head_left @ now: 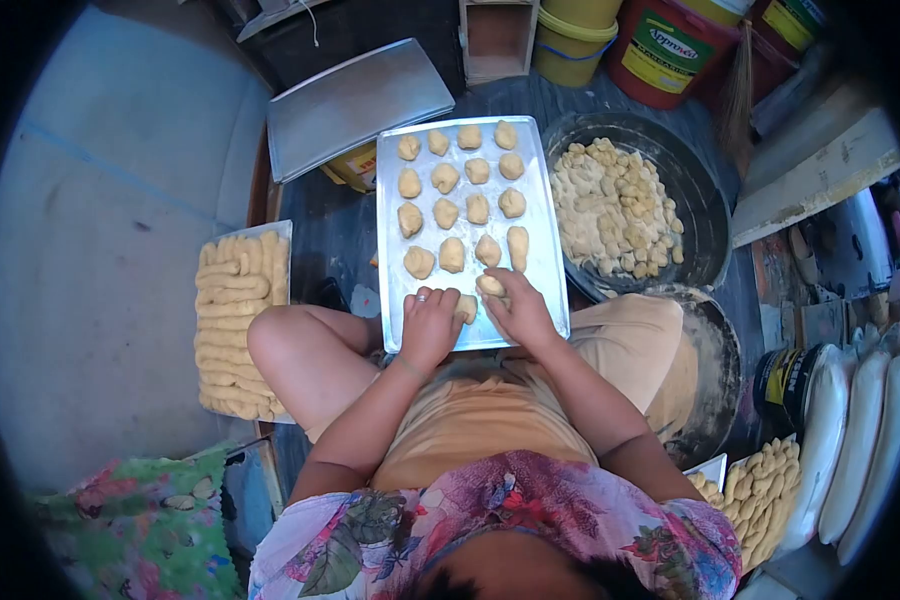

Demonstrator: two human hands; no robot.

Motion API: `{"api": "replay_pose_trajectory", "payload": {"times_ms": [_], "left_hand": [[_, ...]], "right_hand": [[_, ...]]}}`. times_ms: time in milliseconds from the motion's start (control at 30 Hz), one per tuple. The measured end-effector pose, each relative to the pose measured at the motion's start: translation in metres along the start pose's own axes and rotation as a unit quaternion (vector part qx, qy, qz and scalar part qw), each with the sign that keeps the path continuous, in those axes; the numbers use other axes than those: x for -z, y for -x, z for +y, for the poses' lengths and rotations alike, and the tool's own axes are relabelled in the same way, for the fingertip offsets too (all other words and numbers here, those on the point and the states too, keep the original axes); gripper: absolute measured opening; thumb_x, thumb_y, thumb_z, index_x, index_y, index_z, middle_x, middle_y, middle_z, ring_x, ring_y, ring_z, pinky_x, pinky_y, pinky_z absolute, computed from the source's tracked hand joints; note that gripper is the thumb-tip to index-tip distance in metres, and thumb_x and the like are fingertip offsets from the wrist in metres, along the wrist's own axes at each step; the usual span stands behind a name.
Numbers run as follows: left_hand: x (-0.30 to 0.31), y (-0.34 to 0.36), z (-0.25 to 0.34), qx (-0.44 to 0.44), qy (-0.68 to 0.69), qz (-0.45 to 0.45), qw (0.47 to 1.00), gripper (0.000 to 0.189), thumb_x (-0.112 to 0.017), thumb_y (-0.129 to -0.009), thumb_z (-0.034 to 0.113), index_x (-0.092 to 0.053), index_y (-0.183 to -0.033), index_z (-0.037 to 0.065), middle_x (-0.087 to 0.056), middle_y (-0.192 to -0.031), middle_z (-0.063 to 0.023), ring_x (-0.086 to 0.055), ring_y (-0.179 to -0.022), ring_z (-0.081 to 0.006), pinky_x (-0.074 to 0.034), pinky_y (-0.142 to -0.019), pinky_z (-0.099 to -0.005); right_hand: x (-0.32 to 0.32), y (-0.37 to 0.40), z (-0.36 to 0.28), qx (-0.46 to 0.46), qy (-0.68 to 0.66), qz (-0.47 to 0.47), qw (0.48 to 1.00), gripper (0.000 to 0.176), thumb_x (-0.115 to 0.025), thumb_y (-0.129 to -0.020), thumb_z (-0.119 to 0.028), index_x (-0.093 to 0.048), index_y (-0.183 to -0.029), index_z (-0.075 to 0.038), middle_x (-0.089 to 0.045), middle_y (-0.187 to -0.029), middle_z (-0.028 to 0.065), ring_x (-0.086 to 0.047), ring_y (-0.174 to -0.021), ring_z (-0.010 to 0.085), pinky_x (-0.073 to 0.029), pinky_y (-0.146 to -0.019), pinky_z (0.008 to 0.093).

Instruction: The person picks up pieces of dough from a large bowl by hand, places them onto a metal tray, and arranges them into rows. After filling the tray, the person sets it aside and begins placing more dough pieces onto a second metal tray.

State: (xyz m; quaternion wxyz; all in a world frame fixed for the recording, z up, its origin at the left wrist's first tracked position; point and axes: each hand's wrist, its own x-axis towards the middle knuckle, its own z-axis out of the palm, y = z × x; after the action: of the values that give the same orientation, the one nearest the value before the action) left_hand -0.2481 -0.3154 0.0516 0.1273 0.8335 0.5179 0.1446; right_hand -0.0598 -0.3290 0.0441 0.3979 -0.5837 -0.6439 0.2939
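Note:
A metal tray [543,225] lies in front of me, its near edge at my lap. Rows of dough balls [445,178] sit spaced out across it, with one longer dough piece [517,247] at the right. Over the tray's near end, my left hand [430,322] has its fingers curled against a small dough piece [465,308]. My right hand [518,310] grips another dough piece [490,286] between thumb and fingers, just above and right of the first. The left fingertips are partly hidden.
To the right stands a black basin [708,195] heaped with floured dough chunks [610,210]. Dough ropes [235,330] fill a tray on the left. Behind are stacked metal trays [360,105] and margarine buckets [660,50]. Braided dough [765,490] and filled plastic bags [852,440] lie lower right.

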Motion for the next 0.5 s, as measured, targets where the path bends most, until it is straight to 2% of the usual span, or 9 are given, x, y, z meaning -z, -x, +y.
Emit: {"api": "replay_pose_trajectory", "payload": {"times_ms": [100, 200, 300, 400, 500], "left_hand": [[-0.006, -0.004, -0.003, -0.026, 0.009, 0.042, 0.999, 0.026, -0.07, -0.079, 0.017, -0.066, -0.102, 0.007, -0.067, -0.095, -0.0089, -0.056, -0.098, -0.0296, -0.038, -0.082, -0.0429], [-0.015, -0.004, -0.01, -0.048, 0.019, 0.072, 0.996, 0.02, -0.067, -0.08, 0.018, -0.067, -0.098, 0.009, -0.065, -0.095, -0.0067, -0.057, -0.094, -0.0265, -0.038, -0.081, -0.0408], [0.0, 0.001, 0.003, -0.011, 0.027, 0.068, 0.997, 0.025, -0.068, -0.079, 0.016, -0.068, -0.103, 0.008, -0.065, -0.105, -0.0081, -0.056, -0.099, -0.0283, -0.036, -0.085, -0.0414], [0.002, -0.002, 0.011, 0.018, -0.002, 0.028, 0.999, 0.025, -0.068, -0.077, 0.014, -0.07, -0.101, 0.011, -0.064, -0.108, -0.0069, -0.056, -0.1, -0.0268, -0.036, -0.086, -0.0414], [-0.011, -0.003, 0.004, -0.063, -0.013, 0.077, 0.995, 0.017, -0.063, -0.079, 0.013, -0.071, -0.094, 0.012, -0.065, -0.107, -0.007, -0.057, -0.098, -0.0257, -0.037, -0.083, -0.0402]], "right_hand": [[0.007, 0.003, -0.004, -0.098, 0.151, -0.122, 0.976, 0.043, -0.072, -0.084, -0.025, -0.059, -0.122, -0.012, -0.058, -0.109, 0.0175, -0.065, -0.09, 0.0379, -0.053, -0.077, 0.0453], [0.004, 0.006, 0.003, -0.105, 0.188, -0.138, 0.967, 0.044, -0.073, -0.083, -0.029, -0.059, -0.12, -0.01, -0.054, -0.11, 0.0169, -0.065, -0.084, 0.037, -0.053, -0.074, 0.045], [0.006, 0.006, 0.007, -0.061, 0.18, -0.062, 0.98, 0.04, -0.072, -0.083, -0.03, -0.06, -0.115, -0.008, -0.06, -0.103, 0.0171, -0.066, -0.082, 0.0369, -0.053, -0.074, 0.0445], [0.009, 0.001, 0.006, -0.166, 0.017, -0.064, 0.984, 0.035, -0.07, -0.085, -0.029, -0.061, -0.11, -0.006, -0.066, -0.091, 0.017, -0.067, -0.083, 0.0359, -0.053, -0.074, 0.0443], [0.006, 0.0, 0.006, -0.158, 0.014, -0.031, 0.987, 0.032, -0.069, -0.086, -0.028, -0.062, -0.108, -0.006, -0.068, -0.082, 0.0168, -0.068, -0.083, 0.0353, -0.052, -0.074, 0.0432]]}}
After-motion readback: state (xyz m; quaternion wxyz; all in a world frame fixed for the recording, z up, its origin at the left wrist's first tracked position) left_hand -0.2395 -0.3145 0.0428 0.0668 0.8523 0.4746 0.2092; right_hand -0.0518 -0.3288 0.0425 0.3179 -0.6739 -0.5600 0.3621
